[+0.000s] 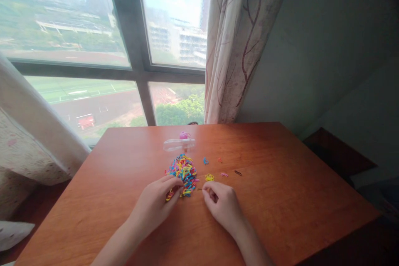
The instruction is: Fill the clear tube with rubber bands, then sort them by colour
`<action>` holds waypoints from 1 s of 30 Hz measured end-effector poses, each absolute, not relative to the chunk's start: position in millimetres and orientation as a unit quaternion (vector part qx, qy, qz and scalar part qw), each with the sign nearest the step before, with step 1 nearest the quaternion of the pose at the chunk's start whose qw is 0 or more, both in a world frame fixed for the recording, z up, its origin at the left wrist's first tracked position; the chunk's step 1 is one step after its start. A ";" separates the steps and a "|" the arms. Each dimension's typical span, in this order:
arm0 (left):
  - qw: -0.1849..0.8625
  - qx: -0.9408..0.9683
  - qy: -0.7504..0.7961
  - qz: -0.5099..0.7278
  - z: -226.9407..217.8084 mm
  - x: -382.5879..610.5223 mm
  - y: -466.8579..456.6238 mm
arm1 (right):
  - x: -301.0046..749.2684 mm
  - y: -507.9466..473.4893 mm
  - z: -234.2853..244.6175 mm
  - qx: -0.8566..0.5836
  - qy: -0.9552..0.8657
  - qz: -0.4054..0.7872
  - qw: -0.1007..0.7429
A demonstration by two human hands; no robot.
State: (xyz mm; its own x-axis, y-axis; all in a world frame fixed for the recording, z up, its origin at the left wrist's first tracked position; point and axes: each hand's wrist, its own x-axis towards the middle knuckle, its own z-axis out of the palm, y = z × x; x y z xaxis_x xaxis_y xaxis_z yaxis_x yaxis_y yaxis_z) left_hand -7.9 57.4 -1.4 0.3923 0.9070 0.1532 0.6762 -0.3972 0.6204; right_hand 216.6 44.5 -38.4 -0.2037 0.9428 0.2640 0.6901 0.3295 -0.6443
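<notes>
A heap of small coloured loops [183, 169], which look like elastic bands, lies on the table in yellow, blue, pink and red. My left hand [162, 195] is at the heap's near left edge, thumb and forefinger closed together; whatever they grip is too small to make out. To the right of the heap, my right hand [222, 200] pinches a thin dark band [200, 189] between thumb and forefinger. Just beyond it lie a small yellow group of bands [210, 177], a pink band [224, 174] and a black band [238, 172].
Farther back are a blue cluster [205, 161] and an orange cluster [220, 160]. A clear plastic container [177, 145] lies behind the heap, near a purple-pink object [184, 135]. The wooden table [280, 199] meets a window, with curtains [230, 41] on both sides.
</notes>
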 end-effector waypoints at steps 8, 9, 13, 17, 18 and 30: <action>0.253 0.799 0.490 0.242 -10.4 -5.7 54.5 | 289.3 58.6 -53.7 -0.723 -0.577 0.077 0.371; 0.253 0.800 0.489 0.239 -10.6 -5.3 54.3 | 294.5 58.3 -54.4 -0.740 -0.565 0.068 0.359; 0.250 0.803 0.489 0.231 -12.0 -6.1 52.5 | 299.6 57.9 -52.8 -0.777 -0.553 0.042 0.298; 0.247 0.809 0.483 0.225 -13.7 -7.5 50.9 | 295.9 60.3 -50.8 -0.785 -0.550 0.024 0.284; 0.246 0.809 0.484 0.223 -13.9 -7.7 50.8 | 295.8 60.9 -50.9 -0.783 -0.552 0.025 0.285; 0.228 0.802 0.515 0.198 -9.8 -21.4 57.3 | 259.9 58.0 -50.1 -0.675 -0.639 0.131 0.344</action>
State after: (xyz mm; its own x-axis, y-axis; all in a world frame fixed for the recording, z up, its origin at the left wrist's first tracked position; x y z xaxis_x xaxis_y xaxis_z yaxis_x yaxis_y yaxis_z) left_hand -21.4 57.3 -9.8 0.3916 0.9165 0.0822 0.7363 -0.3657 0.5693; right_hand 259.9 58.0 -50.1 0.1485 0.9530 0.2642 0.7732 0.0547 -0.6318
